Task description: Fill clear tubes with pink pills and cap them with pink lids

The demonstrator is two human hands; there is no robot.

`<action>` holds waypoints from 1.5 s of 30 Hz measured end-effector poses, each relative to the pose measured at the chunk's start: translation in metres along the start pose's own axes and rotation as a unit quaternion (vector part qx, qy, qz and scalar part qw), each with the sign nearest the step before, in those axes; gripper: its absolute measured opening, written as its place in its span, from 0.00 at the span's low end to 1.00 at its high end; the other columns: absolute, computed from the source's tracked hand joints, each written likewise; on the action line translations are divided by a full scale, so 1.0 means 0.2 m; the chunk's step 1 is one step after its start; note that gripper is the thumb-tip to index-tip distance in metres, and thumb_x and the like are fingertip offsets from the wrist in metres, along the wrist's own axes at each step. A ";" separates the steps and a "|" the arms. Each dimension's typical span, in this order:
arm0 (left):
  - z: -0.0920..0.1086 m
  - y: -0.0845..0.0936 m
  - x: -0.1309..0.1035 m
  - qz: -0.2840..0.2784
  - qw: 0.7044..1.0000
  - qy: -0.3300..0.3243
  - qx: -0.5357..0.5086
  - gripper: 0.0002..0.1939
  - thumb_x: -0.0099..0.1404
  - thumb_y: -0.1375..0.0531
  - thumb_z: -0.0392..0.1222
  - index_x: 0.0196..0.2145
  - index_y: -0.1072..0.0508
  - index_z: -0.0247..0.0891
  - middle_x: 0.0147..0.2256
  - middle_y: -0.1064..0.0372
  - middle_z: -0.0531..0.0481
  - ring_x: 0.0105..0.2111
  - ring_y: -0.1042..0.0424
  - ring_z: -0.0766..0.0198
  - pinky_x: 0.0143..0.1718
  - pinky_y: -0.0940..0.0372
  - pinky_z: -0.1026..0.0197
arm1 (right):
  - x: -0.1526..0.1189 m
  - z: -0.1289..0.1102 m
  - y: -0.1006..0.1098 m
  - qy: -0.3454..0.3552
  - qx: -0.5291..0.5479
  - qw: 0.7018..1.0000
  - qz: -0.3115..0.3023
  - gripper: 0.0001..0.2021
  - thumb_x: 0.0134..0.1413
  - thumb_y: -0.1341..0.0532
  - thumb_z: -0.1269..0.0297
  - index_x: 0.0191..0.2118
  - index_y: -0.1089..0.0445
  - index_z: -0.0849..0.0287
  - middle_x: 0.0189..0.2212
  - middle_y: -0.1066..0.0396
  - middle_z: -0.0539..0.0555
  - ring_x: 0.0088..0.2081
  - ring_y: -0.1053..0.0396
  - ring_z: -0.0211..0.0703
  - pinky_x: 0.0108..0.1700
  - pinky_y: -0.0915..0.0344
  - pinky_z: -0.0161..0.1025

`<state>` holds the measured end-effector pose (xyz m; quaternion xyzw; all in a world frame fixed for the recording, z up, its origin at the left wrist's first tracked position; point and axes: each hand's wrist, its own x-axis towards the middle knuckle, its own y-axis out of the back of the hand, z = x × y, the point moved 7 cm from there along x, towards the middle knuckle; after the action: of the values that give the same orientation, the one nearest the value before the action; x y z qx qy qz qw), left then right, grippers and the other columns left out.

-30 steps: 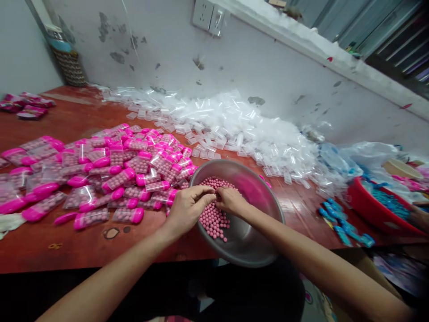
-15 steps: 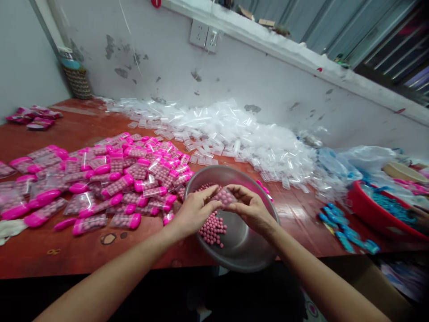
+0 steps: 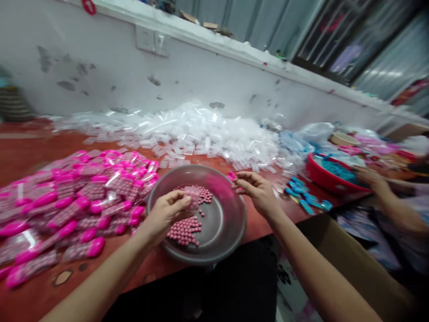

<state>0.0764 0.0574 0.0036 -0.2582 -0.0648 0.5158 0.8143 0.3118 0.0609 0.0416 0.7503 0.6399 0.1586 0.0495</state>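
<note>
My left hand (image 3: 167, 212) is closed, thumb and fingers pinching a small clear plastic case (image 3: 191, 197) filled with pink beads, held over the metal bowl (image 3: 219, 248). Loose pink beads (image 3: 184, 230) lie in the left side of the bowl. Just past the bowl's right rim, my right hand (image 3: 256, 192) is closed, its fingertips around a small pink cap (image 3: 238, 188). Another bit of pink shows at the fingertips; blur hides its outline. Left of the bowl spreads a heap of bead-filled cases with pink caps (image 3: 100, 183).
Clear empty cases (image 3: 201, 129) are piled along the wall. To the right are blue-capped pieces (image 3: 304, 194) and a red basin (image 3: 321, 176) of blue parts, where another person's hand (image 3: 375, 181) reaches in. The red-brown table's (image 3: 140, 277) front edge runs below the bowl.
My hands have parted: the left keeps the bead-filled case over the bowl, while the right has moved off to the pink caps beyond the rim. The view has turned right.
</note>
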 end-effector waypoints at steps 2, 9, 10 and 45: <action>-0.01 0.01 0.00 0.007 1.000 0.012 0.015 0.11 0.52 0.36 0.40 0.34 0.28 0.34 0.32 0.28 0.48 0.31 0.28 0.65 0.34 0.32 0.65 | 0.04 0.13 0.21 -0.016 -0.138 0.989 0.060 0.16 0.52 0.45 0.56 0.43 0.35 0.61 0.33 0.29 0.55 0.31 0.29 0.39 0.33 0.31 0.38; -0.04 0.04 -0.02 0.061 0.997 0.033 0.031 0.13 0.50 0.35 0.38 0.36 0.27 0.38 0.34 0.26 0.51 0.34 0.27 0.64 0.36 0.31 0.67 | 0.11 0.59 0.41 -0.073 -0.364 0.927 0.044 0.09 0.51 0.46 0.68 0.35 0.29 0.60 0.32 0.28 0.54 0.36 0.31 0.40 0.40 0.36 0.38; -0.04 0.04 -0.02 0.070 0.996 0.036 0.035 0.14 0.50 0.34 0.38 0.36 0.27 0.38 0.35 0.26 0.50 0.35 0.27 0.63 0.36 0.31 0.67 | 0.13 0.62 0.39 -0.068 -0.385 0.920 0.034 0.09 0.52 0.46 0.68 0.37 0.29 0.59 0.35 0.28 0.54 0.39 0.32 0.40 0.42 0.38 0.37; -0.02 -0.02 -0.04 -0.015 0.980 -0.064 0.187 0.14 0.57 0.41 0.43 0.41 0.27 0.37 0.39 0.27 0.47 0.40 0.29 0.60 0.42 0.34 0.61 | -0.06 -0.07 -0.01 0.060 -0.048 0.996 -0.047 0.12 0.54 0.46 0.59 0.41 0.35 0.60 0.32 0.33 0.52 0.29 0.33 0.35 0.33 0.34 0.35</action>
<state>0.0782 0.0472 0.0028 -0.0667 -0.0234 0.5220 0.8500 0.3049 0.0477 0.0520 0.7052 0.6679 0.2314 0.0541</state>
